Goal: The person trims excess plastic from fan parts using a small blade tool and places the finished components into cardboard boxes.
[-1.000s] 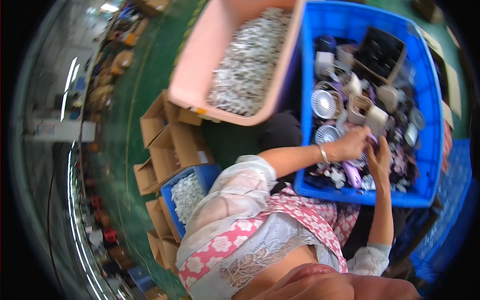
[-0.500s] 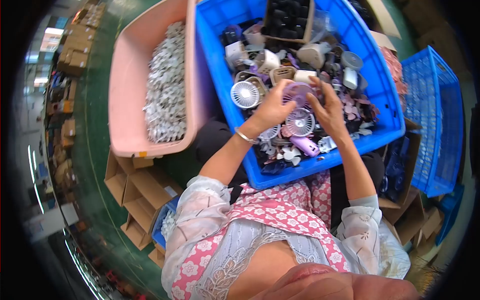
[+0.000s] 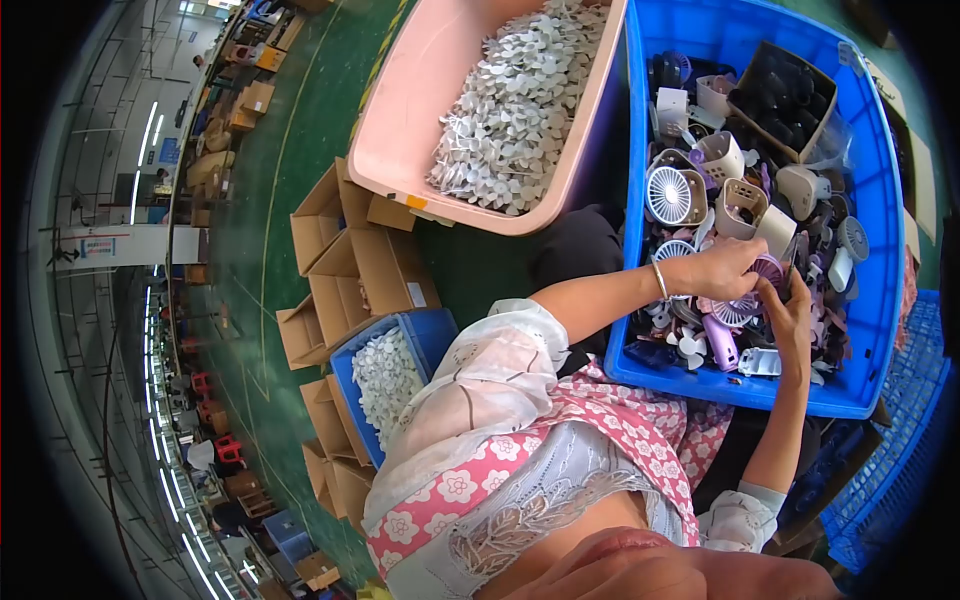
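Note:
Over the blue bin (image 3: pixel 745 398), my left hand (image 3: pixel 722 268) and my right hand (image 3: pixel 790 312) close on a round purple fan grille (image 3: pixel 768 268). The left fingers pinch its left side; the right fingers hold its right and lower edge. Part of the grille is hidden behind the fingers. Just below lies a white round fan grille (image 3: pixel 736 310), with a purple fan handle (image 3: pixel 720 342) beneath it. A white fan head (image 3: pixel 668 195) rests farther left among beige housings (image 3: pixel 742 200) and other mixed fan parts.
A pink bin (image 3: pixel 400 130) of white fan blades (image 3: pixel 515 110) stands to the left. Nearer me are open cardboard boxes (image 3: pixel 345 290) and a small blue bin (image 3: pixel 432 340) of white pieces. A carton of black parts (image 3: pixel 785 95) sits inside the big bin; a blue crate (image 3: pixel 895 430) is at right.
The view has swung left, so the bins appear farther right. Both hands stay on the purple grille, which is now turned and more covered by the fingers.

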The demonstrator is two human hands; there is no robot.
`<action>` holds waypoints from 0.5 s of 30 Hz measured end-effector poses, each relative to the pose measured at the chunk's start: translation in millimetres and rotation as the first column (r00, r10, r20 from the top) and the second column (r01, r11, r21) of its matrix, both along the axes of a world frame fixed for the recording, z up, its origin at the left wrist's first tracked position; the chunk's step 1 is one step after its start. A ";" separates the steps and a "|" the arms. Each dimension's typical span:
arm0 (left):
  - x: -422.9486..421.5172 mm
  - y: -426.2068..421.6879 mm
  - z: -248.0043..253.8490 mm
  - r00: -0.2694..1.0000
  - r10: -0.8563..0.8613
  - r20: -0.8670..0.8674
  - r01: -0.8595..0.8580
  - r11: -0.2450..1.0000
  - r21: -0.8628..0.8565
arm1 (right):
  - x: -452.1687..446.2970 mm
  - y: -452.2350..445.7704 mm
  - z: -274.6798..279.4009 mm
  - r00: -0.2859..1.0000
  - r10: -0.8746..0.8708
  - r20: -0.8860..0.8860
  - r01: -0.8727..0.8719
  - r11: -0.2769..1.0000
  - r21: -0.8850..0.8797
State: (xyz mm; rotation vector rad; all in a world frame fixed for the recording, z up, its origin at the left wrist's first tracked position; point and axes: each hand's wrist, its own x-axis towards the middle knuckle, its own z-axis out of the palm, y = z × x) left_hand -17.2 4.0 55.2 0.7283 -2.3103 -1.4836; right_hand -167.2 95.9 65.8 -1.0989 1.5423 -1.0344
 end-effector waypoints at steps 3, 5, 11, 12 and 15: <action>1.3 1.0 1.4 0.999 -0.039 0.033 0.040 0.999 -0.027 | -0.3 1.6 -5.7 0.993 0.009 -0.118 -0.007 1.000 0.019; 2.1 2.9 -2.2 0.998 -0.048 0.039 0.050 0.998 -0.043 | 2.3 3.1 -14.3 0.981 -0.014 -0.194 0.009 1.000 -0.027; -0.1 14.8 -9.9 0.998 0.055 -0.012 -0.056 0.993 -0.105 | 13.2 3.3 -10.0 0.945 -0.088 -0.316 0.068 0.995 -0.075; -2.1 15.9 -13.4 0.997 0.068 -0.027 -0.071 0.989 -0.126 | 12.8 3.5 -14.8 0.912 -0.117 -0.393 0.080 0.991 -0.107; -4.2 16.7 -11.8 0.995 0.091 -0.036 -0.094 0.988 -0.123 | 22.0 5.6 -11.5 0.907 -0.169 -0.386 0.106 0.978 -0.178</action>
